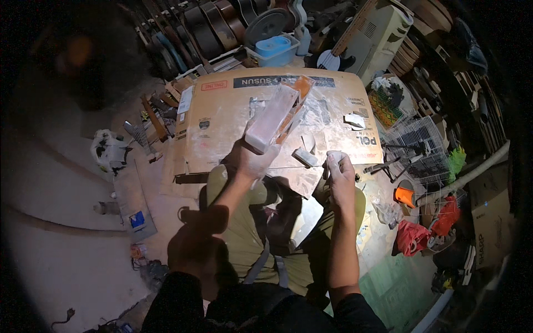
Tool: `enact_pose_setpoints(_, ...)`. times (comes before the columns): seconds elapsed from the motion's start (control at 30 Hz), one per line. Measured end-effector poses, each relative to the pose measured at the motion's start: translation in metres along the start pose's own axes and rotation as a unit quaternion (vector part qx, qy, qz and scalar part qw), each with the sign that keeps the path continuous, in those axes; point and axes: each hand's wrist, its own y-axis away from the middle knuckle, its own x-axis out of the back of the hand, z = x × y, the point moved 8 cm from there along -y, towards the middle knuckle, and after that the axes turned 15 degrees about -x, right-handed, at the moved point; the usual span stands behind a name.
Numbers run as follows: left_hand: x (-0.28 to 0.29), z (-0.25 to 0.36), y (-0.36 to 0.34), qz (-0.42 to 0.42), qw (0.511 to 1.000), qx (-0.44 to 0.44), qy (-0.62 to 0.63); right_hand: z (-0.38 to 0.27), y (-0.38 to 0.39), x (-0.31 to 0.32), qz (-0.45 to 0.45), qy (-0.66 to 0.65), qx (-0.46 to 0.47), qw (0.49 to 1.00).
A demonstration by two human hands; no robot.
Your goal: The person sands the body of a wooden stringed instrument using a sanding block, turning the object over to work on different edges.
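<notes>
Just above frame centre, our left hand (256, 160) grips a pale, dusty, rectangular block (272, 117) over brown flat cardboard (227, 136); whether our right hand (340, 169) pinches anything, we cannot tell.

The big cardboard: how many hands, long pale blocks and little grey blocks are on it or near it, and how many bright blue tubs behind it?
Hands: 2, the left hand and the right hand
Long pale block: 1
Little grey block: 1
Bright blue tub: 1
Total: 5
</notes>
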Motion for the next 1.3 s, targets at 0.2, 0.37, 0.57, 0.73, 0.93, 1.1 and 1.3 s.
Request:
enact_pose_setpoints(0.2,-0.032,-0.028,0.050,0.013,0.993,-0.082,-0.083,0.013,0.000,0.017,0.067,0.075,0.061,0.993)
enact_pose_setpoints(0.37,-0.060,-0.007,0.086,-0.057,0.959,-0.181,-0.208,0.011,0.013,0.006,0.085,0.040,0.056,0.994)
enact_pose_setpoints(0.57,-0.046,-0.025,0.095,-0.034,0.928,-0.240,-0.283,0.007,0.022,-0.013,0.104,0.062,0.084,0.989)
enact_pose_setpoints(0.73,-0.033,-0.014,0.016,0.021,0.991,-0.094,-0.094,-0.013,0.021,-0.029,0.077,0.042,0.080,0.993)
enact_pose_setpoints(0.93,-0.032,0.051,-0.059,-0.175,0.946,0.138,-0.236,-0.057,0.023,-0.019,0.078,0.046,0.114,0.989)
enact_pose_setpoints(1.1,-0.022,0.073,-0.048,-0.250,0.905,0.177,-0.296,-0.073,0.021,-0.025,0.068,0.032,0.108,0.991)
enact_pose_setpoints(1.3,-0.028,0.081,-0.017,-0.269,0.886,0.156,-0.344,-0.081,0.016,-0.038,0.076,0.003,0.140,0.987)
